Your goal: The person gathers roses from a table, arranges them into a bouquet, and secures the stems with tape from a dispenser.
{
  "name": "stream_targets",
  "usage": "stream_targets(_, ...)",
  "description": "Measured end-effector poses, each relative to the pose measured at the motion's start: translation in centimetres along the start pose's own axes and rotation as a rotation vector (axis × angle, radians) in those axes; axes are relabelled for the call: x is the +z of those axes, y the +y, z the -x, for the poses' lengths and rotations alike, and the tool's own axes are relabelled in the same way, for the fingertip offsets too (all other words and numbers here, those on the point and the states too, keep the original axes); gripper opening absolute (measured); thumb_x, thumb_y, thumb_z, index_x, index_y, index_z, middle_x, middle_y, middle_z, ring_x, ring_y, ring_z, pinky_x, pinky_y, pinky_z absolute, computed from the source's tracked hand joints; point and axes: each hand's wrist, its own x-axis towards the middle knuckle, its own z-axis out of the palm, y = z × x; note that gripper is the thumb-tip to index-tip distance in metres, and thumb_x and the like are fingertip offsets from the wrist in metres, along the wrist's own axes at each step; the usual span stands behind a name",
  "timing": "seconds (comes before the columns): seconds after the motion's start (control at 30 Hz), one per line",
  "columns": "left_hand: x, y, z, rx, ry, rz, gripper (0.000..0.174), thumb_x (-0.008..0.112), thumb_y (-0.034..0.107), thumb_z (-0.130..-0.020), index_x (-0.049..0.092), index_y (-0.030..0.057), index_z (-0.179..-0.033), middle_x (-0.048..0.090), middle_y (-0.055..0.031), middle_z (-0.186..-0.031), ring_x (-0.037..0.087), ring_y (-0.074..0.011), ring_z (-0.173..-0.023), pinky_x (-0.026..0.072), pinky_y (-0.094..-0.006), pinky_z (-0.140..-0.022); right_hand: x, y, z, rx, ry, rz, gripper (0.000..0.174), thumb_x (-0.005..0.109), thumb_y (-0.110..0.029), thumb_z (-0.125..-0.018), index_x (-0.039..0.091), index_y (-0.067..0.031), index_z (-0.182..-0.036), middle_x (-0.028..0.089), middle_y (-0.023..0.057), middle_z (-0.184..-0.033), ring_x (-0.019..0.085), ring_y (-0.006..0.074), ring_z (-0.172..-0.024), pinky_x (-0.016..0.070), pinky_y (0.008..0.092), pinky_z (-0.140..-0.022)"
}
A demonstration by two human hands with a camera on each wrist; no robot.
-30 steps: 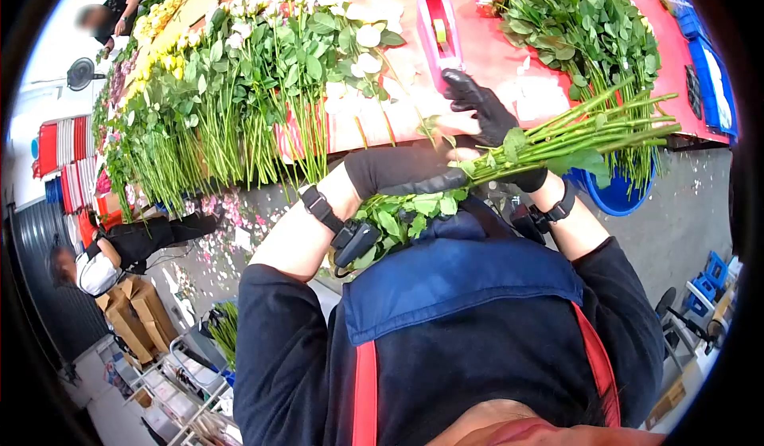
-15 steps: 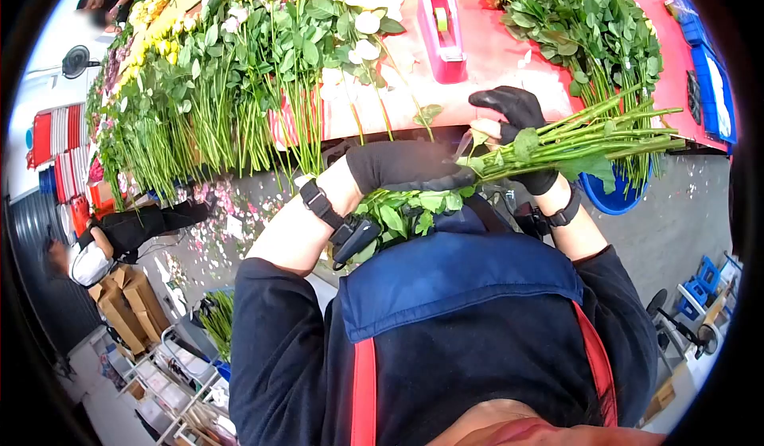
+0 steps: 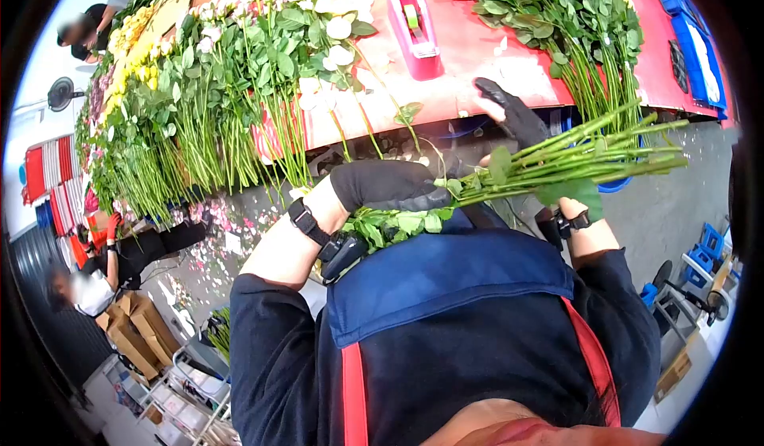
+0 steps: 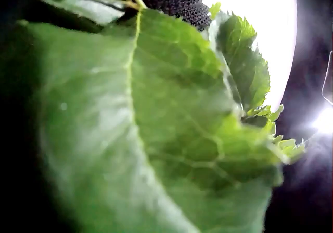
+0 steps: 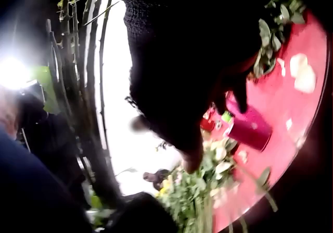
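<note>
Flat red tabletop [image 3: 458, 32] backs the gloved left grip [image 3: 390, 185] clasping slender stems [image 3: 581, 151], right grip [image 3: 519, 118] spread.

Dressed in dark colours, with broad red straps [image 3: 354, 394].
Wears a plain navy apron [image 3: 450, 275], pushed-up dark sleeves [image 3: 274, 323], partly fingerless black knit gloves [image 3: 383, 184], and snug black wristbands [image 3: 302, 217] bearing small, boxy black cameras [image 3: 344, 257].

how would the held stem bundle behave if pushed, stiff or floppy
The stem bundle would probably stay fairly stiff, as it looks long and straight. Its leaves look broad and thin, so they might bend or tear easily. The cut ends fan out, so they could splay further.
</note>
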Motion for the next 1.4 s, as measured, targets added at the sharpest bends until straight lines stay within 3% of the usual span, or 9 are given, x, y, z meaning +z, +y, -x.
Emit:
stream_targets(0.23, -0.3, -1.0, -1.7, 0.023, -0.039, -0.218, 0.042, 0.050, 0.032, -0.098, 0.055, -0.0042, -0.079, 0.050, -0.0196, -0.065, 0.048, -0.0290, -0.057, 0.0393, -0.0411, -0.056, 4.7, 1.6, -1.1, -0.080, 0.003, -0.449, 0.040, 0.069, -0.028, -0.077, 0.060, -0.0047, -0.108, 0.050, 0.0163, -0.134, 0.052, 0.0263, -0.115, 0.0423, 0.0361, -0.095)
stream_targets(0.37, 0.3, -1.8, -1.9, 0.167, 0.042, -0.184, 0.036, 0.048, 0.032, -0.098, 0.059, -0.0016, -0.101, 0.055, -0.0183, -0.077, 0.054, -0.0309, -0.070, 0.0426, -0.0421, -0.063, 4.2, 3.5, 0.4, -0.138, -0.162, -0.623, 0.039, 0.071, -0.030, -0.079, 0.064, -0.0024, -0.105, 0.051, 0.0165, -0.128, 0.055, 0.0251, -0.108, 0.0428, 0.0378, -0.093)
stream_targets(0.5, -0.1, -1.0, -1.5, -0.062, 0.085, -0.032, 0.039, 0.045, 0.036, -0.098, 0.059, 0.0008, -0.110, 0.060, -0.0171, -0.096, 0.058, -0.0268, -0.088, 0.0468, -0.0375, -0.077, 6.3, 2.7, 3.1, 0.319, -0.074, -1.618, 0.028, 0.060, -0.019, -0.089, 0.063, 0.0024, -0.106, 0.068, 0.0108, -0.100, 0.063, 0.0153, -0.086, 0.0513, 0.0300, -0.077)
stream_targets(0.57, -0.4, -2.0, -1.6, -0.084, 0.040, -0.068, 0.040, 0.045, 0.033, -0.098, 0.054, 0.0007, -0.120, 0.060, -0.0161, -0.106, 0.057, -0.0266, -0.099, 0.0438, -0.0363, -0.088, 1.5, -1.8, 2.1, 0.064, 0.034, -0.876, 0.034, 0.062, -0.026, -0.088, 0.062, 0.0006, -0.109, 0.066, 0.0132, -0.099, 0.062, 0.0228, -0.094, 0.0454, 0.0304, -0.088)
stream_targets(0.77, -1.6, -1.0, -1.5, -0.389, -0.010, 0.340, 0.062, 0.046, 0.035, -0.096, 0.029, -0.0030, -0.142, 0.042, -0.0136, -0.140, 0.038, -0.0237, -0.131, 0.0301, -0.0329, -0.108, 3.5, -1.9, 3.5, 0.340, 0.030, -0.610, 0.025, 0.063, -0.026, -0.086, 0.066, -0.0011, -0.089, 0.065, 0.0141, -0.083, 0.061, 0.0220, -0.078, 0.0470, 0.0338, -0.069)
stream_targets(1.03, -0.7, 3.7, -5.9, -0.580, 0.330, 0.278, 0.031, 0.068, 0.013, -0.081, 0.065, -0.0008, -0.109, 0.067, -0.0018, -0.096, 0.060, -0.0093, -0.087, 0.0482, -0.0270, -0.079, 4.1, -2.3, 4.1, 0.350, 0.242, -0.485, 0.026, 0.066, -0.024, -0.087, 0.062, -0.0017, -0.076, 0.061, 0.0110, -0.067, 0.059, 0.0254, -0.060, 0.0433, 0.0379, -0.055)
stream_targets(1.17, 1.0, 0.2, -7.5, -0.399, 0.541, -0.872, 0.031, 0.069, 0.030, -0.077, 0.062, 0.0026, -0.092, 0.066, -0.0173, -0.073, 0.067, -0.0267, -0.067, 0.0490, -0.0379, -0.058, 5.5, -2.3, 3.8, 0.699, 0.330, -0.686, 0.031, 0.066, -0.031, -0.085, 0.065, -0.0016, -0.077, 0.062, 0.0109, -0.066, 0.061, 0.0195, -0.062, 0.0460, 0.0344, -0.059)
stream_targets(1.33, 0.6, 0.9, -9.3, -0.477, 0.471, -1.230, 0.046, 0.068, 0.046, -0.077, 0.050, 0.0068, -0.094, 0.061, -0.0138, -0.062, 0.063, -0.0322, -0.058, 0.0443, -0.0440, -0.049, 2.7, -4.1, 5.3, 0.650, 0.455, -1.183, 0.037, 0.067, -0.029, -0.084, 0.064, 0.0017, -0.105, 0.066, 0.0138, -0.081, 0.060, 0.0175, -0.071, 0.0476, 0.0324, -0.068)
stream_targets(1.4, 0.4, 1.1, -9.8, -0.473, 0.385, -1.249, 0.046, 0.066, 0.047, -0.077, 0.052, 0.0071, -0.094, 0.061, -0.0134, -0.062, 0.062, -0.0314, -0.056, 0.0441, -0.0430, -0.048, 0.3, -4.0, 6.6, 0.519, 0.271, -0.543, 0.049, 0.068, -0.035, -0.082, 0.060, 0.0024, -0.113, 0.064, 0.0126, -0.089, 0.061, 0.0206, -0.088, 0.0469, 0.0344, -0.087)
